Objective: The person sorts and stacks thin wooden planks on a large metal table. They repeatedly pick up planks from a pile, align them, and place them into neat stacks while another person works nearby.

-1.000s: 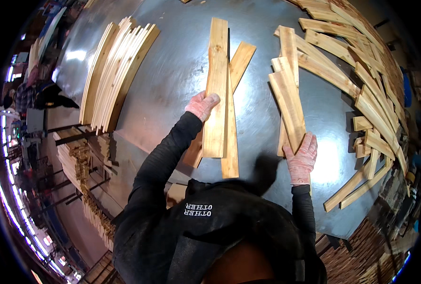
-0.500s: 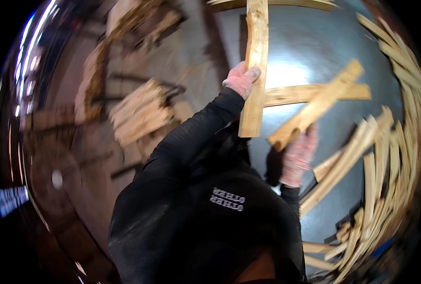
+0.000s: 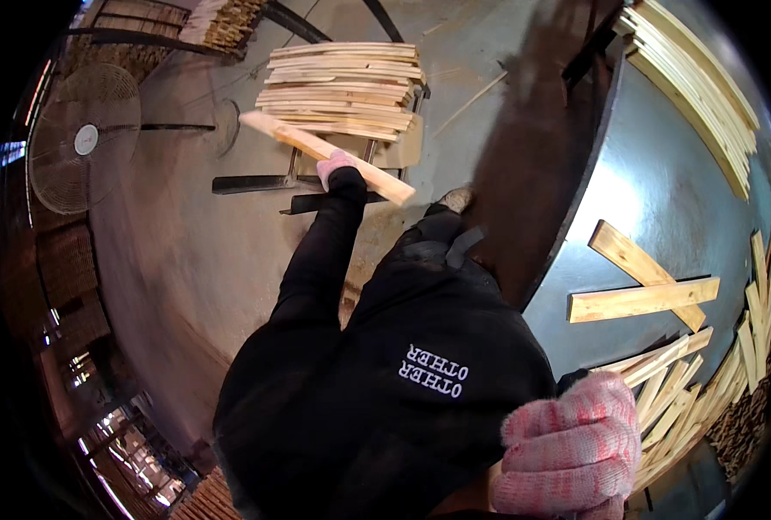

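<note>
My left hand [image 3: 337,163], in a pink knit glove, is stretched out to the left and grips a long pale wooden slat [image 3: 377,179] near its middle. The slat hangs tilted just in front of a neat stack of similar slats [image 3: 342,87] on a low metal cart. My right hand [image 3: 567,451], also gloved, is curled up close to the camera at the lower right. Whether it holds anything is hidden. My black sleeve and top fill the centre.
A round grey metal table [image 3: 654,199] lies to the right, with two crossed slats [image 3: 641,299], a row of slats [image 3: 697,82] at its far edge and a loose heap [image 3: 689,394] along the near rim. A standing fan [image 3: 82,139] and wood stacks [image 3: 65,260] are on the left.
The view has swung left, away from the table. My left hand has carried one slat off the table toward the stack on the cart. My right hand has come off the slats and up near the camera.
</note>
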The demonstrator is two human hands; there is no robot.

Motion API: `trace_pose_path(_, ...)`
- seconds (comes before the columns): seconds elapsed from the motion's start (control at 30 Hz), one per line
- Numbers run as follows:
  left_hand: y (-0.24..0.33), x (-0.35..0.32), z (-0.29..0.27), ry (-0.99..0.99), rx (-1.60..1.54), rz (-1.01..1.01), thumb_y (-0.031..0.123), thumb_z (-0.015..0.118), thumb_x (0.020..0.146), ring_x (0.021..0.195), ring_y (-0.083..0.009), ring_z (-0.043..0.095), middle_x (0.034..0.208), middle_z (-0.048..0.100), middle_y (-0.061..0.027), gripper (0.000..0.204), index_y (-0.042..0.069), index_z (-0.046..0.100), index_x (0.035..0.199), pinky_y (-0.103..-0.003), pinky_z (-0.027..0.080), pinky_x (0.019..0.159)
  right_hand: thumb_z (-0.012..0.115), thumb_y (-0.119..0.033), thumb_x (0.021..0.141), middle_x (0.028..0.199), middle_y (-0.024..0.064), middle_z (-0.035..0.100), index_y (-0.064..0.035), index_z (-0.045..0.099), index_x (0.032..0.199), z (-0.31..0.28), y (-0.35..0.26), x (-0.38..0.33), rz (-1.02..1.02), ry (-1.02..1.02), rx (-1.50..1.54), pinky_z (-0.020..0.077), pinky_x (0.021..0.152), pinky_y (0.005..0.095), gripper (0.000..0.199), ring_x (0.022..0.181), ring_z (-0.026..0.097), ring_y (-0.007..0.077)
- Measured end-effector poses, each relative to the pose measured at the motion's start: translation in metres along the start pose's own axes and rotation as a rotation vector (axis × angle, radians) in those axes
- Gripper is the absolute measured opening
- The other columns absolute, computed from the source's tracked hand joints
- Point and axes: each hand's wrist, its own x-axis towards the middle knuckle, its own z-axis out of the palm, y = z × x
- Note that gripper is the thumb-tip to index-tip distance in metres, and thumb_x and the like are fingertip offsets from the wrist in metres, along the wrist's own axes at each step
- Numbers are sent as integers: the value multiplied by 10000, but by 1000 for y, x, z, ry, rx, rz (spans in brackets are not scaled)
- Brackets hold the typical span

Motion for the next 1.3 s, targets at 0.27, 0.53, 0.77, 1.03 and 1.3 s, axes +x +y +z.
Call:
trace_pose_path(0.27,-25,143,157,-62,-698,-620,277,482,948,1006,-292,662,1096,676,-102,258,118,642,1073,-485,539,814,531,-309,973,947,153,694,-64,594,1008,-2,133,34,312,-181,222,556,652,419,255,713,625,267)
trace_pose_path(0.53,-48,143,193,-94,-962,-364,569,564,864,1132,-391,588,1246,576,-242,656,78,486,1291,-423,498,949,519,-170,929,934,199,677,-20,584,821,10,181,67,394,-244,432,546,637,413,196,688,611,284)
trace_pose_path(0.77,79,-1,68,-6,-1686,157,83,638,905,1134,-207,563,1321,555,-117,517,-10,456,1379,-330,466,974,635,-233,887,1114,228,627,-27,570,1090,-23,109,26,577,98,-98,515,820,401,296,983,600,310)
trace_pose_path(1.03,271,-262,-110,-317,-796,1560,264,679,851,1384,-313,342,1475,359,-226,778,-8,298,1473,-479,332,1101,709,-539,791,1503,315,297,-27,203,1525,-68,8,-271,1469,1311,-1743,245,1144,527,1028,1408,300,422)
trace_pose_path(1.3,357,-408,-67,138,293,1532,601,707,670,1398,-460,213,1495,262,-279,1086,20,265,1473,-623,142,1111,746,-557,694,1355,244,501,-88,247,1517,-68,-55,-405,2010,1473,-1437,334,1062,549,1070,1259,477,413)
